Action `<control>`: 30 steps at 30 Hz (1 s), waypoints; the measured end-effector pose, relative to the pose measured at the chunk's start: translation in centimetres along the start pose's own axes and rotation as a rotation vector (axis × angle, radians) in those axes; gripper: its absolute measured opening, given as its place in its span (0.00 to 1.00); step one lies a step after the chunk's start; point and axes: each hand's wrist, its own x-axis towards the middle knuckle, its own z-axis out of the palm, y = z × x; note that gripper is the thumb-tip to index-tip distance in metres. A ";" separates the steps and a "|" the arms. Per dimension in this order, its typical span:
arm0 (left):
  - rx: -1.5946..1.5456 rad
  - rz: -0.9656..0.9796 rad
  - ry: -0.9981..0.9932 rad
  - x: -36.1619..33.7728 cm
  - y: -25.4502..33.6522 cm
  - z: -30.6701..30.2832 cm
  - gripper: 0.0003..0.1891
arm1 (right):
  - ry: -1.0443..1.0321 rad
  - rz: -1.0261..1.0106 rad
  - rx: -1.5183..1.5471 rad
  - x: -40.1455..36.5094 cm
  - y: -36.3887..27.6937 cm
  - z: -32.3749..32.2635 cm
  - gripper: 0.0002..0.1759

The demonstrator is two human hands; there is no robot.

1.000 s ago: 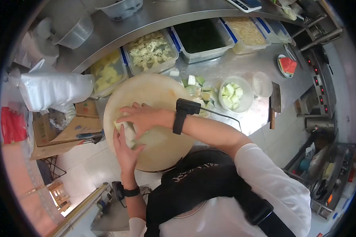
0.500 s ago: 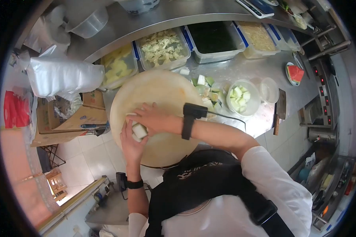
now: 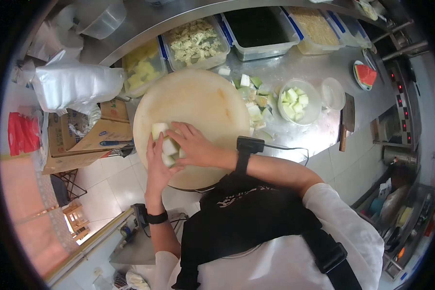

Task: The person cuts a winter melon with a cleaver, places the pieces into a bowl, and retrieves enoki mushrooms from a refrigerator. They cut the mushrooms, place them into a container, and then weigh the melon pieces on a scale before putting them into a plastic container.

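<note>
Several white winter melon chunks [image 3: 169,146] are gathered near the left edge of a round cutting board [image 3: 193,101]. My left hand [image 3: 157,162] closes round them from the near left, fingers along their side and thumb towards my right hand. From the right, my right hand [image 3: 196,146] presses its curved fingers against the same chunks. One chunk [image 3: 159,128] shows beyond the left fingertips; the palms partly hide the others. Right of the board lie green-and-white peel and trimmings [image 3: 256,104], beside a clear bowl of pale green cubes [image 3: 295,104].
A cleaver [image 3: 347,121] lies at the counter's right edge, near an empty clear container [image 3: 332,94] and a plate with watermelon [image 3: 365,75]. Lidless food boxes [image 3: 263,34] line the back under a steel shelf. A cardboard box [image 3: 96,137] and plastic bags [image 3: 75,84] stand at left.
My right hand has slid back off the top of the chunks to their right side, uncovering more of them. The view has shifted slightly, so the board sits higher.
</note>
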 end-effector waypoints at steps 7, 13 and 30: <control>0.104 0.044 -0.006 -0.1 -0.5 -0.2 0.50 | -0.191 0.047 -0.148 -0.4 -1.4 -1.6 0.46; 0.020 0.008 0.168 -0.2 -2.3 0.1 0.43 | -0.255 0.213 -0.101 0.0 -1.1 -2.0 0.47; 0.045 0.181 0.434 5.0 -6.1 0.3 0.31 | -0.219 -0.111 -0.084 9.0 3.2 1.6 0.52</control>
